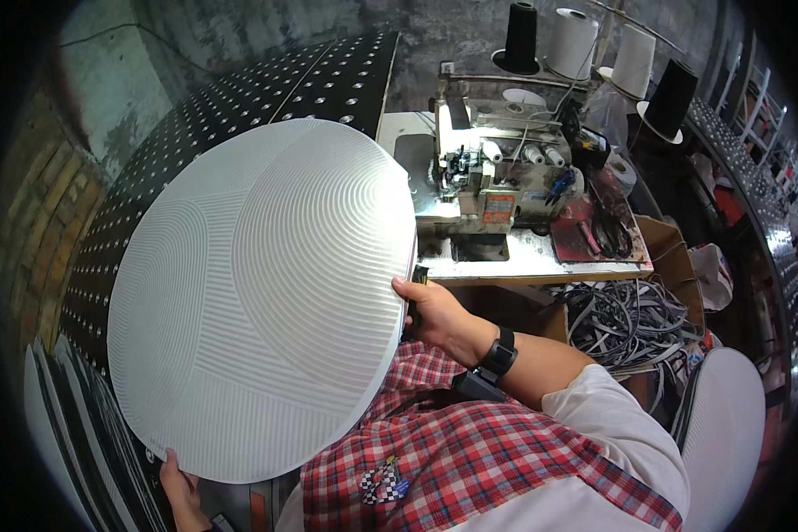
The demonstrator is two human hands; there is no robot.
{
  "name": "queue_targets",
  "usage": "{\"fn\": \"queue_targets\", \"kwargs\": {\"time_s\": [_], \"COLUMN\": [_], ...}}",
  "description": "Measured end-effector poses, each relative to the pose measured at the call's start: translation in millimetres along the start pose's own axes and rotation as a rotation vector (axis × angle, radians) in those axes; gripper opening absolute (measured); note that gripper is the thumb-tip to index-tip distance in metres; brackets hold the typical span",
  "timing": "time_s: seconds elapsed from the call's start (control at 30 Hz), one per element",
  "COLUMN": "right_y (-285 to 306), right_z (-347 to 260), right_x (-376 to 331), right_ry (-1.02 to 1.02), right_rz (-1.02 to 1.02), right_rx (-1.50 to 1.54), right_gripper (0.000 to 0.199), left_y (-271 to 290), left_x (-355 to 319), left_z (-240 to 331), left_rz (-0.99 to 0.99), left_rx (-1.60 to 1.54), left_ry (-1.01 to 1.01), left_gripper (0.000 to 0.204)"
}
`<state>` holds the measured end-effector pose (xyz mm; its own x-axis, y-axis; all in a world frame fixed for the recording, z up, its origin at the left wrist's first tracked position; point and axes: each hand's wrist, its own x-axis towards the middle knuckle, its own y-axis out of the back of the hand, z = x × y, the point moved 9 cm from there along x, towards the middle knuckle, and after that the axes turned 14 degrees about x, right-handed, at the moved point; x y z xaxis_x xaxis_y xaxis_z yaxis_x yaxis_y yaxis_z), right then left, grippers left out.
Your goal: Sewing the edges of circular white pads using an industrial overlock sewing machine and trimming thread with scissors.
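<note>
From the head camera I see a large round white mat (pixel 257 301) with raised curved ribs filling the middle and left of the picture, held up tilted above my lap. My right hand (pixel 433 310) grips its right edge, thumb on the top face and fingers curled behind, so it is clenched on the mat. A black watch (pixel 500 355) sits on that wrist. My left hand (pixel 179 488) holds the mat's lower rim at the bottom left; its fingers press the edge from below, though most of the hand is cut off by the frame. Under the mat I see my red checked apron (pixel 470 461) over a white sleeve (pixel 621 417).

Behind the mat, a black sheet with rows of white dots (pixel 328 80) leans toward the wall. To the right of it stands a sewing machine (pixel 488 177) on a white worktop (pixel 523 257), well apart from the mat's edge. Above the machine are thread cones: a black one (pixel 520 35), two white ones (pixel 572 40) and another black one (pixel 671 93). A pair of scissors (pixel 607 230) lies on a red cloth at the worktop's right end. Below the worktop a tangle of black and white strips (pixel 629 319) lies in a heap, near my right elbow. Another white round piece (pixel 727 434) shows at the lower right, partly hidden.
</note>
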<state>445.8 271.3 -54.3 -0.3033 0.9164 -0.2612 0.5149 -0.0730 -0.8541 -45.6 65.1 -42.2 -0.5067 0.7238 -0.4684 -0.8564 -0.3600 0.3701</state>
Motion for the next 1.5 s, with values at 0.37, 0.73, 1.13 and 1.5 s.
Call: {"fn": "queue_targets", "kwargs": {"time_s": [0.37,0.73,1.13,1.5], "right_y": [19,-33,46,45], "right_z": [-14,-22,-56,-67], "right_x": [0,17,17,-5], "right_ry": [-0.109,0.107,0.220,0.261], "right_rz": [-0.019,-0.030,0.159,0.268], "right_rx": [-0.239,-0.196,0.132,-0.458], "right_gripper": [0.033,0.011,0.014,0.028], "left_y": [90,130,60,56], "left_x": [66,103,130,138], "left_z": [140,211,233,174], "left_rz": [0.649,0.743,0.531,0.528], "left_rx": [0.763,1.003,0.777,0.667], "left_ry": [-0.565,-0.753,-0.848,-0.606], "left_gripper": [0.042,0.041,0.041,0.041]}}
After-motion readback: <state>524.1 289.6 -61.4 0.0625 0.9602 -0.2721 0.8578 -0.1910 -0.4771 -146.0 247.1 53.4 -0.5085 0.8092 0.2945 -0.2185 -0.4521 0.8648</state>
